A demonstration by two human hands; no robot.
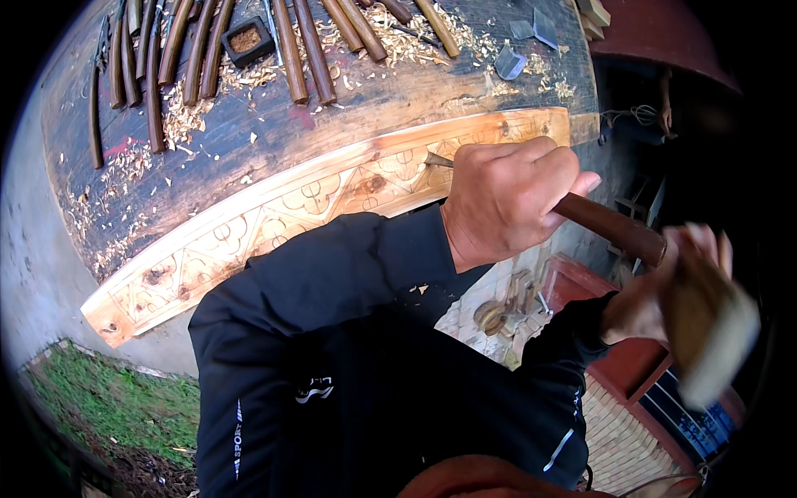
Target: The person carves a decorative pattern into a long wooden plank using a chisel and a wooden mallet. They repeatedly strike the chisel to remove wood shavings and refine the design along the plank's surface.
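1. Closes left hand (510,195) around chisel (613,222), fingers curled and pressed together, thumb jutting out toward the butt end.
2. Holds mallet (711,336) in right hand (643,290). Seems to bend the right fingers about it; too blurred to tell finger by finger.
3. Runs chisel slantwise through the left fist: blade end out ahead of the fingers, up and to the left, over the marked face of board (374,184); butt end behind, down and to the right, near the right fingers.
4. Places board beyond and to the left of the left fingers, with its far right end just past the knuckles. Stretches its long, bowed axis from well down-left of the fist to up-right of it, on the near edge of bench (224,158).
5. Brings left hand nearer to board, right hand nearer to the butt end. Cannot tell bite from mere touch at the blade.
6. Hinges, in all likelihood, on one line: mallet to butt end to blade, aslant to the board's length. Shows mallet below the butt end, apparently apart from it.
7. Leaves tools (287,50), box (253,57) and shavings (184,124) beyond the left fingers, well apart from both hands.
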